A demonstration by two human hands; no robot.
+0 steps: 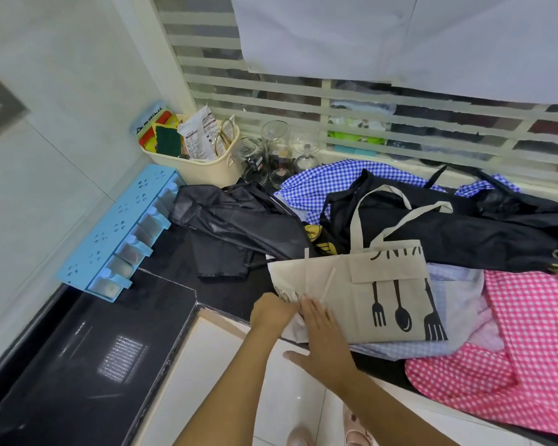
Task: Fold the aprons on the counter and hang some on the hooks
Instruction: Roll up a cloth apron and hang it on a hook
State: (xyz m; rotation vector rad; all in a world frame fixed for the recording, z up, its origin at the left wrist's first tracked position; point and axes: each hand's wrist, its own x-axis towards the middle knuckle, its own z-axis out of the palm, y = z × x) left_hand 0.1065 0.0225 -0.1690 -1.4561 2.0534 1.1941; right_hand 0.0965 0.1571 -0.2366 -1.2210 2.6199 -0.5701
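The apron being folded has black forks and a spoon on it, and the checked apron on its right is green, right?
No: the head view shows the checked apron on its right is pink, not green. The beige apron being folded does have black forks and a spoon.

The beige apron (351,304) bears black cutlery prints. At lower right, the pink apron (529,317) is white-checked, as is the blue apron (306,185) at upper centre. The rack (110,233) at left is light blue.

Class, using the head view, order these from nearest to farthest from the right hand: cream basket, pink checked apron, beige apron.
1. Beige apron: under the right hand.
2. Pink checked apron: just right.
3. Cream basket: back left corner.
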